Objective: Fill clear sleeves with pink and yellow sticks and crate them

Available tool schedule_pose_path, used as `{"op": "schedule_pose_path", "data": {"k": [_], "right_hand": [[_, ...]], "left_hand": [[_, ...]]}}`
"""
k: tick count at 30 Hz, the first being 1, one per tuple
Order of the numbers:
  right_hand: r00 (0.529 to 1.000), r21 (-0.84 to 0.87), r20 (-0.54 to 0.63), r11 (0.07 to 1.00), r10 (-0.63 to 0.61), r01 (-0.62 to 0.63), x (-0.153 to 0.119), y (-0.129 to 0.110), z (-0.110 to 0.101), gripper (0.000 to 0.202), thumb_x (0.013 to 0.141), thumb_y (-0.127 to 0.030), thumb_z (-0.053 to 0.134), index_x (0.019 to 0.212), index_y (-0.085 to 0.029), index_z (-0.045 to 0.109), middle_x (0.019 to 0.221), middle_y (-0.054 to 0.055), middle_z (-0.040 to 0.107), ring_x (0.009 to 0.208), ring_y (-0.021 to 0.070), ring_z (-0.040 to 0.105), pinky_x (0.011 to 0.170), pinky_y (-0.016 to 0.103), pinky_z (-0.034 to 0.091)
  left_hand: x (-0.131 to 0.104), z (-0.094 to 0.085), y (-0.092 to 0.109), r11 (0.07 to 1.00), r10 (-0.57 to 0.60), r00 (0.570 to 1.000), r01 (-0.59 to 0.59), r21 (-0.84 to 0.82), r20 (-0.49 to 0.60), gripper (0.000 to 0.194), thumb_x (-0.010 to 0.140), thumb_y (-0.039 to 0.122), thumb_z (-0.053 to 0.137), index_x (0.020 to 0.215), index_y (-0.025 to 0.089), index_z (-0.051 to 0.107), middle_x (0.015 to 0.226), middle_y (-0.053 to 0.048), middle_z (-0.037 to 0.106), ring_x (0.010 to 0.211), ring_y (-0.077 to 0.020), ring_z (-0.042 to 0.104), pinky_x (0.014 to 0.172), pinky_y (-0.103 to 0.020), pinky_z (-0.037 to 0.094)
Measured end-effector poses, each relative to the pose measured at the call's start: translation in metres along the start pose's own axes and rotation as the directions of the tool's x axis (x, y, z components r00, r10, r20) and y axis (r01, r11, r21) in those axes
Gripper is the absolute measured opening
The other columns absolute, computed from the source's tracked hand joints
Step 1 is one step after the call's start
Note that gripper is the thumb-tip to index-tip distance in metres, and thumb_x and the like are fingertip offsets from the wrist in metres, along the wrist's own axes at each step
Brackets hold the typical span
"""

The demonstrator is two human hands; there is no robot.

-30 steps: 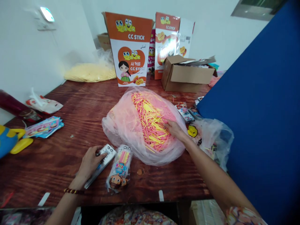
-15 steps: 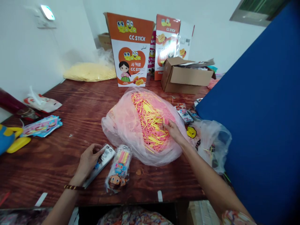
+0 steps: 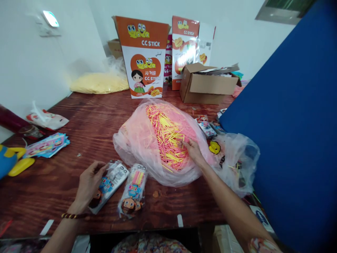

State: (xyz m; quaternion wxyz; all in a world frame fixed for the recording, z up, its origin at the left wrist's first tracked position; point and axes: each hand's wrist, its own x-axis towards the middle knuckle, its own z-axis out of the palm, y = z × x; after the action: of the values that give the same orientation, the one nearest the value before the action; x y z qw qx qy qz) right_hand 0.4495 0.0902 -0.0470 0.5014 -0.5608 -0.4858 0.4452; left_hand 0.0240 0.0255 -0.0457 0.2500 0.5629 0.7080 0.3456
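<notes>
The right hand (image 3: pixel 194 150) has its thumb and fingers pressed together, pinching a few sticks (image 3: pixel 185 139) just over the loose pile (image 3: pixel 165 131) of pink and yellow ones. That pile lies in a wide-mouthed translucent bag (image 3: pixel 119 142), slumped in the middle of the worktop (image 3: pixel 89 119). The left hand (image 3: pixel 89 181) is bent, thumb and fingers near each other at the edge of a stack of printed packets (image 3: pixel 117 177); I cannot tell whether they grip the top one. A beaded bracelet (image 3: pixel 70 215) circles that wrist. Just right of the stack lies a clear packet (image 3: pixel 134 188) showing pink and yellow sticks through its window. Right of the bag are small printed packs (image 3: pixel 206 127) and a crumpled clear bag (image 3: pixel 246 154). To the far left lie blue-edged sleeves (image 3: pixel 48 146), with a tissue pack (image 3: pixel 48 119) behind. Behind the bag stand an orange-and-white box (image 3: pixel 126 58) and an open brown carton (image 3: pixel 213 84). A blue panel (image 3: pixel 284 123) slants along the right.
</notes>
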Motion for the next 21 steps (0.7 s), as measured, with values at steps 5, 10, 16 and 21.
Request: {"op": "schedule_pose_path", "data": {"k": [5,10,16,21], "right_hand": [[0.998,0.07,0.032,0.996,0.052,-0.055,0.0,-0.009,0.0,0.04,0.07,-0.058,0.068,0.084,-0.021,0.059,0.076,0.004,0.071,0.068,0.0206,0.068,0.062,0.033,0.054],[0.993,0.097,0.073,0.991,0.09,-0.097,-0.001,-0.011,0.001,0.042,0.064,-0.056,0.075,0.078,-0.02,0.06,0.07,0.002,0.07,0.061,0.0192,0.066,0.05,0.028,0.047],[0.975,0.202,0.198,0.969,0.104,-0.145,-0.016,-0.026,0.008,0.037,0.063,-0.051,0.078,0.076,-0.019,0.063,0.069,0.001,0.07,0.062,0.0163,0.064,0.055,0.027,0.047],[0.967,0.273,0.238,0.949,0.09,-0.156,-0.033,-0.039,0.024,0.033,0.063,-0.044,0.081,0.077,-0.018,0.066,0.066,0.0,0.068,0.056,0.0123,0.058,0.055,0.026,0.043]], "left_hand": [[0.004,-0.018,0.026,0.957,-0.093,0.994,0.072,-0.281,-0.063,0.035,0.068,0.051,0.07,0.083,0.019,0.067,0.069,0.002,0.061,0.062,-0.0144,0.052,0.056,-0.024,0.043],[-0.003,-0.014,0.063,0.859,-0.18,0.983,0.176,-0.48,0.037,0.035,0.062,0.045,0.075,0.081,0.018,0.064,0.067,0.004,0.058,0.056,-0.011,0.048,0.049,-0.021,0.04],[-0.024,0.016,0.103,0.787,-0.157,0.934,0.315,-0.53,0.322,0.035,0.058,0.04,0.081,0.08,0.017,0.064,0.067,0.003,0.06,0.052,-0.009,0.048,0.048,-0.021,0.039],[-0.034,0.053,0.135,0.783,0.0,0.884,0.291,-0.55,0.467,0.029,0.064,0.041,0.078,0.07,0.015,0.066,0.057,0.003,0.055,0.05,-0.0079,0.045,0.048,-0.02,0.036]]}}
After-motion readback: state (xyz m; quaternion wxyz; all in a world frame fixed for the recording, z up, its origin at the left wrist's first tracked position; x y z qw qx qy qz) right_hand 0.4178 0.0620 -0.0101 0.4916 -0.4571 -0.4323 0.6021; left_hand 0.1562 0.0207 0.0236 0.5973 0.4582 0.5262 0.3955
